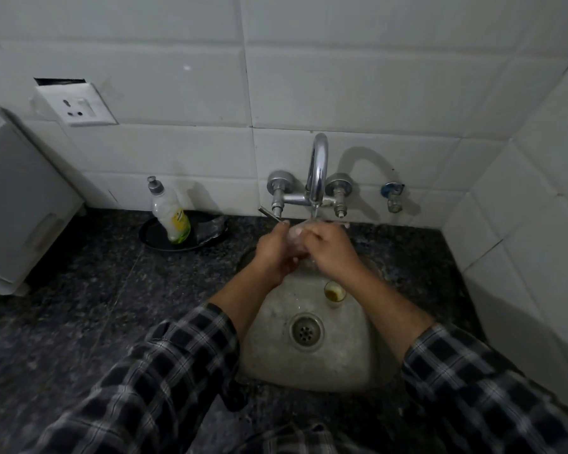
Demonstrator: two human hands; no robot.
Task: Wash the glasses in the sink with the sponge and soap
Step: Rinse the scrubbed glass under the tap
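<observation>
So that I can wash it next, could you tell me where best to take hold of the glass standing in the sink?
Probably round its side wall just under the rim, from above: the glass stands upright, mouth up, low in the sink, whose walls block a level approach.

Sink (309,365): set in worktop (79,306), against the wall.
Tap (318,172): on the wall behind the sink, spout over its rear.
Left hand (276,253) and right hand (332,250): under the spout, holding a glass (295,235) between them.
Second glass (334,293): upright in the sink, behind and right of the drain (306,332).
Soap bottle (170,214): on a tray (153,239), left of the tap.
Socket (79,106): on the wall, above and left of the bottle.
</observation>
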